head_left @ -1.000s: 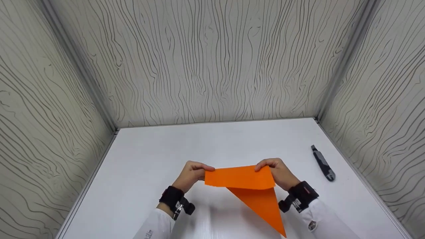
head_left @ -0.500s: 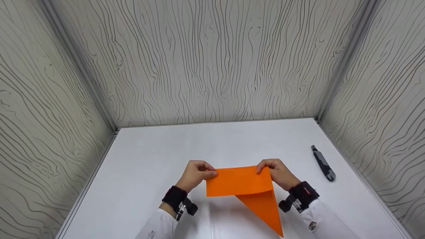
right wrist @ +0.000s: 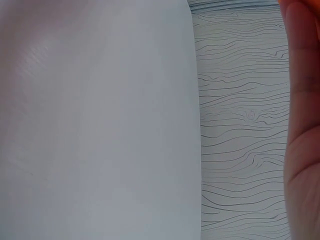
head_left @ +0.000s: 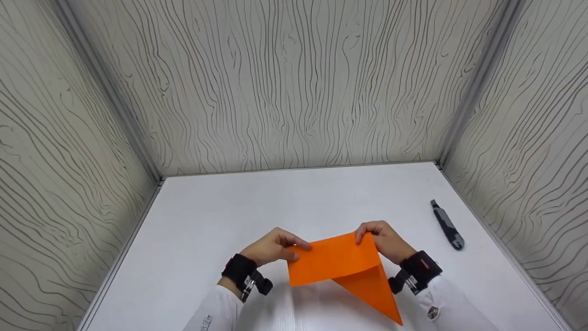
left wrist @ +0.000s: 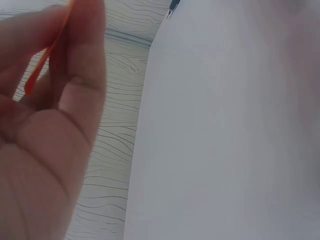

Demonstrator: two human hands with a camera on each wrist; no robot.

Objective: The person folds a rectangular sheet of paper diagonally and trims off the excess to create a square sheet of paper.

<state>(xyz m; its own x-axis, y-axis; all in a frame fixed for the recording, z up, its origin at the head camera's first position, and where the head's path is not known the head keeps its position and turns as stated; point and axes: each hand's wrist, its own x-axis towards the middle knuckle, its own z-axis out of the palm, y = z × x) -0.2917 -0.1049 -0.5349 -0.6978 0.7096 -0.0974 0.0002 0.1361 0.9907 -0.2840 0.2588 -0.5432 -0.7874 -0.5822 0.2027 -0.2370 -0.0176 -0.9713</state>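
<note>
A folded sheet of orange paper [head_left: 335, 257] is held up between both hands in the head view, over the near part of the table. Its upper part is a rectangular band, and a pointed triangular flap [head_left: 372, 294] hangs below on the right. My left hand [head_left: 273, 246] pinches the band's left end between thumb and fingers; in the left wrist view the paper's orange edge [left wrist: 47, 52] shows between them. My right hand [head_left: 386, 239] grips the upper right corner, fingertips over the front; the rest of its grip is hidden behind the paper.
A grey and black utility knife [head_left: 447, 225] lies at the right side of the white table [head_left: 220, 207]. Wood-grain panels [head_left: 294, 92] enclose the back and both sides. Black wrist straps with cameras [head_left: 241, 272] sit on both wrists.
The left hand has shifted its hold and moved slightly right and down, bringing the band's left end lower. The band now slants and its lower edge hangs further down. The right hand stays nearly still.
</note>
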